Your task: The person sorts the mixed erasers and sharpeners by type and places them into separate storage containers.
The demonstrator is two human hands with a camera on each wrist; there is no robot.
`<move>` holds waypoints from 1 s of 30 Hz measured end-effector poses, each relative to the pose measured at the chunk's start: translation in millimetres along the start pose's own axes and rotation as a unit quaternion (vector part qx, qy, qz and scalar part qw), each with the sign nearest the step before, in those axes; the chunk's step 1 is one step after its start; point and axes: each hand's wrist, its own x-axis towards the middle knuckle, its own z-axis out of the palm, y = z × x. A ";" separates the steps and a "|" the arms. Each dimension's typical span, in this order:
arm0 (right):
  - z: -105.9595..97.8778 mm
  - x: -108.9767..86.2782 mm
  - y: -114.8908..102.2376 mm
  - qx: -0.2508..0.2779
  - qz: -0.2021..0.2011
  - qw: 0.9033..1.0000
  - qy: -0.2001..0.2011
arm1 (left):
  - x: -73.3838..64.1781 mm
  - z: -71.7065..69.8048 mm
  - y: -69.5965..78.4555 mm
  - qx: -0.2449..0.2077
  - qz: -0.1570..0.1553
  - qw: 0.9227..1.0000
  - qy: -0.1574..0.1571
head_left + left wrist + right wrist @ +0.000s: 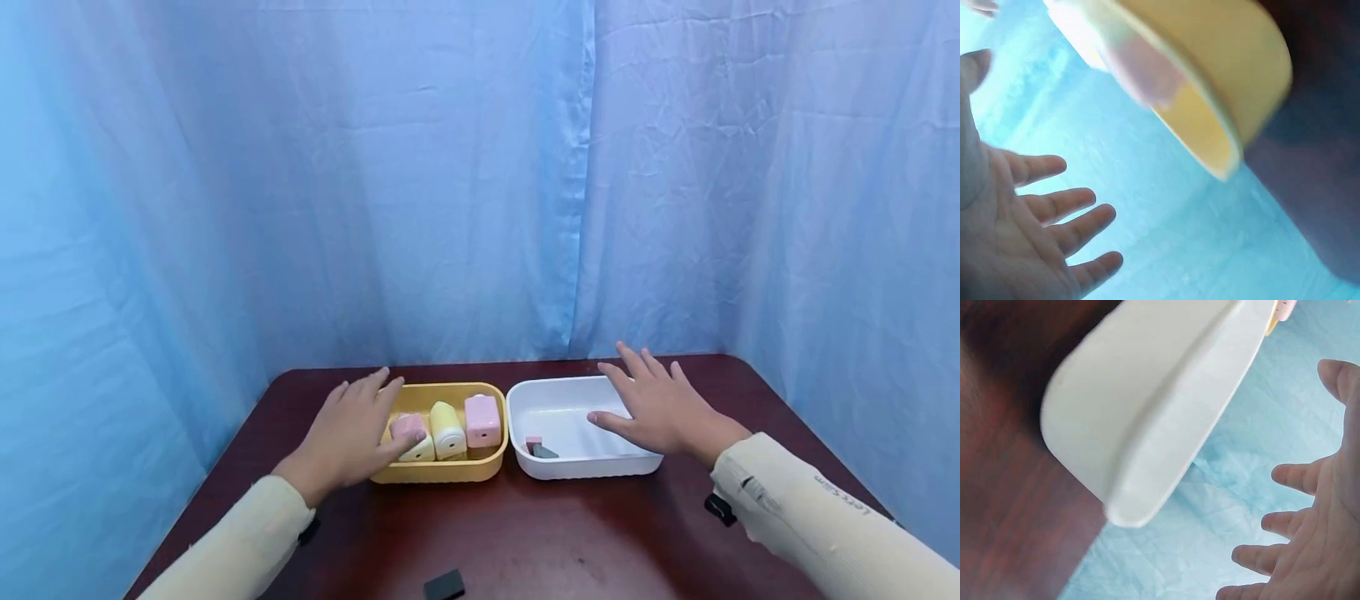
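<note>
My left hand (350,431) hovers with spread fingers over the left end of a yellow bin (442,472). Inside that bin lie a pink-and-cream block (411,429), a yellow-and-white piece (447,429) and a pink piece (482,421), each glossy with a small hole in the side facing me. My right hand (663,408), fingers also spread, is above the right side of a white bin (570,468). A small pink piece (533,441) and a grey piece (543,452) sit in that bin's near left corner. Both wrist views show bare palms holding nothing.
The two bins stand side by side toward the back of a dark red-brown table (540,525). A small black block (444,585) lies at the table's near side. Blue curtains (465,183) hang behind and on both sides.
</note>
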 end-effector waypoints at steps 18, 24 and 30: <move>43.5 -7.6 16.3 0.053 0.029 0.998 0.034 | -79.7 43.3 77.7 0.000 0.219 0.969 -0.115; 43.5 -7.4 14.5 0.053 0.033 0.998 0.031 | -80.1 52.5 82.5 0.021 0.238 0.967 -0.092; 46.5 -10.3 15.3 0.062 0.040 0.997 0.030 | -78.0 50.5 83.7 0.026 0.243 0.965 -0.095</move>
